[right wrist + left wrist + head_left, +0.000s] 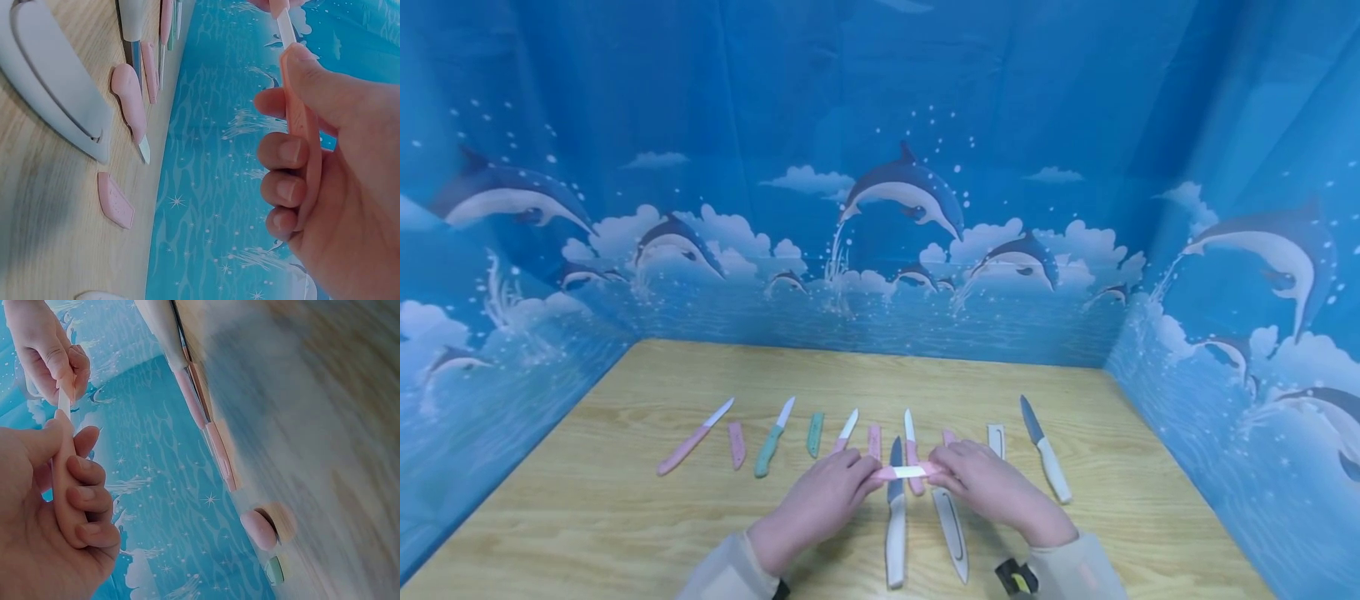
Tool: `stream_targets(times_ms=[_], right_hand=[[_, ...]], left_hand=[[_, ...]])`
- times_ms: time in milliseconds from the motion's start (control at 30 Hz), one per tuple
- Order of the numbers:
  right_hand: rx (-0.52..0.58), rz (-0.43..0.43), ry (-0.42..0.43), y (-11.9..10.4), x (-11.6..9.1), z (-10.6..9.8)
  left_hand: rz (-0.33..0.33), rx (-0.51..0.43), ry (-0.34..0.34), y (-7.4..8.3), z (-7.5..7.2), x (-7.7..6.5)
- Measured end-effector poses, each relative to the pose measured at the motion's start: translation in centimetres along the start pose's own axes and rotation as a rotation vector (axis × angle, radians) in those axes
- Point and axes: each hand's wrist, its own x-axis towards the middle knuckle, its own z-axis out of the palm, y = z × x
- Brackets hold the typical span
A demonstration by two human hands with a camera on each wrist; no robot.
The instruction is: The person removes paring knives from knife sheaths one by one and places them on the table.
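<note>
Both hands meet over the middle of the table in the head view. My left hand (823, 493) grips the pink handle (65, 487) of a small knife, fingers curled round it. My right hand (988, 482) holds a pink sheath (302, 128) along its length. Between the two hands a stretch of the white blade (910, 472) shows, its tip end hidden in the sheath. Below them lie a white-handled knife with a dark blade (896, 533), a large white sheath (951, 533) and another pink knife (911, 433).
On the wooden table (602, 517), a pink knife (685, 450), a green knife (767, 452) and a green sheath (816, 435) lie to the left. Several pink sheaths lie among the knives. A white knife (1052, 471) and a white sheath (996, 435) lie right. Dolphin-print curtains (820, 83) enclose the table.
</note>
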Motion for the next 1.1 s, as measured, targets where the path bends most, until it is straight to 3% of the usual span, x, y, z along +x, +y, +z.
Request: stream_targets(times_ms=[600, 1100], right_hand=[[0.004, 0.008, -0.004, 0.28, -0.20, -0.13], [0.008, 0.036, -0.013, 0.17, -0.33, -0.27]], left_hand=[[0.010, 0.000, 0.022, -0.28, 0.24, 0.09], [-0.004, -0.011, -0.005, -0.23, 0.11, 0.03]])
